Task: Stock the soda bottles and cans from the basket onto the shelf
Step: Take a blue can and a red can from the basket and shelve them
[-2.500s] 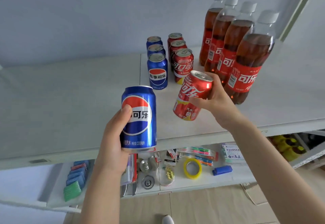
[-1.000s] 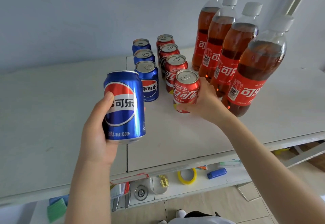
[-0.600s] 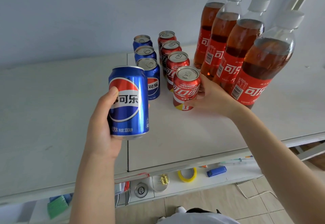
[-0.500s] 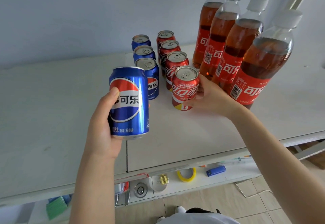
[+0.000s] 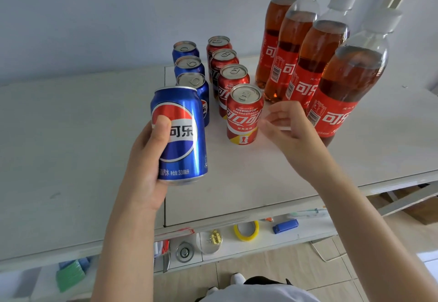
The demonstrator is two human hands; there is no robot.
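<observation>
My left hand (image 5: 147, 166) grips a blue Pepsi can (image 5: 181, 140), held upright above the white shelf (image 5: 71, 136) in front of a row of three blue cans (image 5: 189, 65). A red Coca-Cola can (image 5: 244, 114) stands on the shelf at the front of a row of red cans (image 5: 225, 65). My right hand (image 5: 291, 133) hovers just right of that front red can with loosely curled fingers, holding nothing. Several cola bottles (image 5: 308, 60) with white caps stand in a row to the right. No basket is in view.
A wall rises right behind the cans and bottles. Below the shelf's front edge, a lower shelf (image 5: 308, 233) holds a yellow tape roll (image 5: 246, 230), a blue stapler (image 5: 284, 226), clips and green pads (image 5: 71, 275). A tiled floor lies beneath.
My right hand set the red can down at the front of the red row and let go, drawing back slightly to the right. My left hand still holds the blue can.
</observation>
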